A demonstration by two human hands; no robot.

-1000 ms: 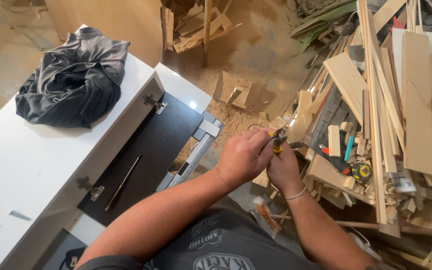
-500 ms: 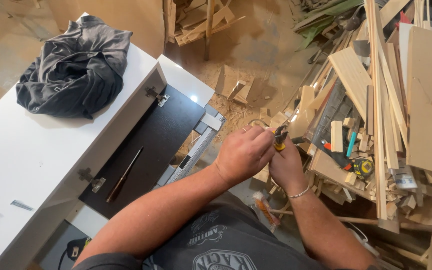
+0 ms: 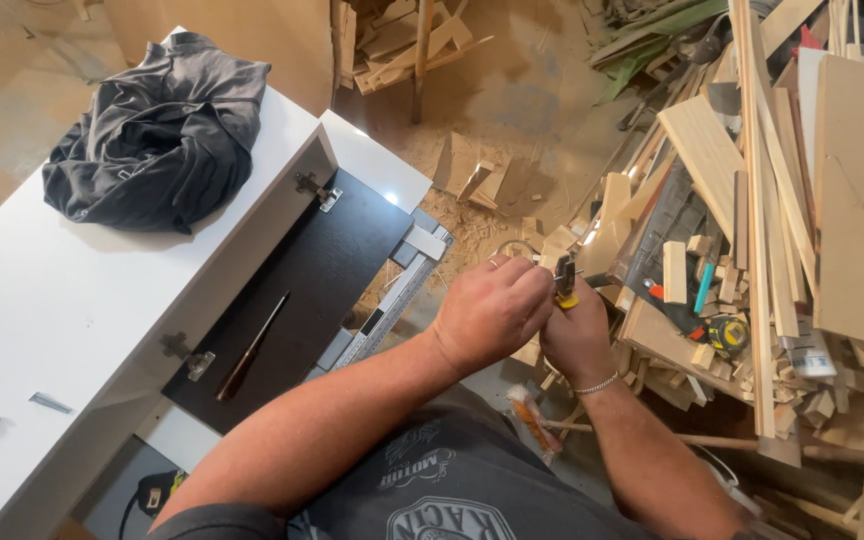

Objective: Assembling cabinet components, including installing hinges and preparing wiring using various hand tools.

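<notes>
Tool (image 3: 565, 283), small, black and yellow, sits between both hands, just right of the white bench (image 3: 82, 310). Left hand (image 3: 492, 310) is clenched over it from above, and right hand (image 3: 577, 335) grips it from below. Near the hands, further right of the bench, lies a tape measure (image 3: 727, 333) among wood scraps (image 3: 742, 180). On the bench lies a dark cloth (image 3: 157, 130).

The white tabletop (image 3: 82, 300) on the left carries a crumpled dark cloth (image 3: 157, 135) at its far end and a small grey strip (image 3: 51, 402) near its near edge. A black panel (image 3: 302, 290) beside it — hinged to the white edge — bears a thin rod (image 3: 252, 345). The sawdust-strewn floor (image 3: 512, 110) on the right holds piled wood offcuts (image 3: 752, 200) and a tape measure (image 3: 727, 335).
</notes>
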